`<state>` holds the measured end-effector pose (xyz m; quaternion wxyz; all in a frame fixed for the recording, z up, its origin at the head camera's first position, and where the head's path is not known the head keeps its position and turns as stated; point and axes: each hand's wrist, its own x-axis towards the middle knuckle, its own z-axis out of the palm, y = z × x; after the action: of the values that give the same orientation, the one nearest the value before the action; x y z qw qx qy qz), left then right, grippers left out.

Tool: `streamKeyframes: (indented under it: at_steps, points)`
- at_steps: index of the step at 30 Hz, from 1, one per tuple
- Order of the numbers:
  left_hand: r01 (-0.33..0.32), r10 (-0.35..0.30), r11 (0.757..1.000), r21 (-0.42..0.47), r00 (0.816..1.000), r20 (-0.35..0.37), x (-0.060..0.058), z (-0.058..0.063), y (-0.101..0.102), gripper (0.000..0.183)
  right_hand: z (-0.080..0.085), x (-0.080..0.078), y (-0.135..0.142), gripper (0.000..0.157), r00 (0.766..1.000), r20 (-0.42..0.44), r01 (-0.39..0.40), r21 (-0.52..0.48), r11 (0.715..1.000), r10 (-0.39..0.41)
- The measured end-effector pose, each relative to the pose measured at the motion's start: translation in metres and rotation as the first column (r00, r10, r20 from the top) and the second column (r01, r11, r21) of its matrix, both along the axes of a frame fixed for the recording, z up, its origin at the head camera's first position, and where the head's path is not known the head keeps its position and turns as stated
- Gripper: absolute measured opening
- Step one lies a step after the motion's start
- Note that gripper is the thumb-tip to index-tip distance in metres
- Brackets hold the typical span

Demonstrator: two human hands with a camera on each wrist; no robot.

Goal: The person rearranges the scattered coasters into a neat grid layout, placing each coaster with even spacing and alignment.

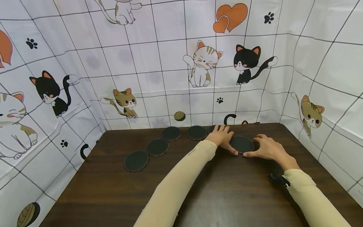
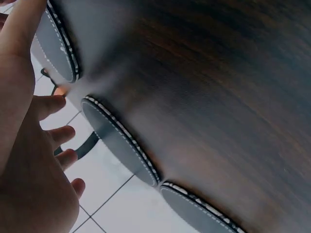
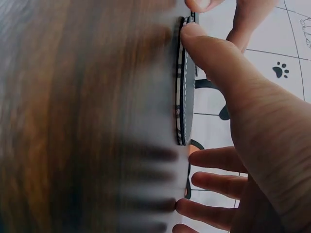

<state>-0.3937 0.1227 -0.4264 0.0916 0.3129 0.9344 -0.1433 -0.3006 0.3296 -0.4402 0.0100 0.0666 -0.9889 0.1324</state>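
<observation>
A round black coaster (image 1: pixel 241 144) with a stitched, patterned rim lies flat at the right of the table, between both hands. My left hand (image 1: pixel 220 137) is at its left side, fingers spread and thumb tip at the near-left edge. Those fingers partly hide another coaster (image 1: pixel 211 129) behind. On the other side, my right hand (image 1: pixel 269 149) has its fingers apart, and its thumb tip is at the near edge. In the right wrist view, the right thumb (image 3: pixel 214 53) touches the coaster's upper end (image 3: pixel 187 97), while the other fingers extend loosely beyond it.
More black coasters curve leftward across the dark wooden table (image 1: pixel 113 195): one near the back middle (image 1: pixel 197 132), another beside it (image 1: pixel 171 133), then one farther left (image 1: pixel 157 147) and a leftmost one (image 1: pixel 136 161). A cat-patterned white sheet (image 1: pixel 164 63) surrounds the table's back and sides.
</observation>
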Motion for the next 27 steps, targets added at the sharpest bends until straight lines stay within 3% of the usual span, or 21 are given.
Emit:
streamKeyframes:
  at_steps: [6, 11, 19, 27]
  points:
    - [-0.039, 0.036, 0.998, 0.043, 0.998, 0.056, -0.016, -0.016, 0.003, 0.105, -0.004, 0.0, -0.005, 0.111, 0.999, -0.032, 0.0, -0.007, 1.0, -0.001]
    - [-0.045, 0.039, 0.998, 0.048, 0.993, 0.108, -0.021, -0.02, 0.008, 0.098, -0.006, 0.001, -0.004, 0.106, 0.999, -0.052, -0.016, -0.007, 1.0, 0.015]
    - [0.059, -0.068, 0.995, 0.076, 0.99, 0.125, 0.006, 0.005, 0.008, 0.082, -0.009, 0.002, 0.002, 0.101, 0.996, -0.078, -0.043, -0.013, 0.999, 0.042]
    - [0.065, -0.08, 0.991, 0.115, 0.989, 0.126, 0.006, 0.007, -0.001, 0.083, -0.007, -0.001, 0.0, 0.097, 0.994, -0.081, -0.077, -0.054, 0.996, 0.073]
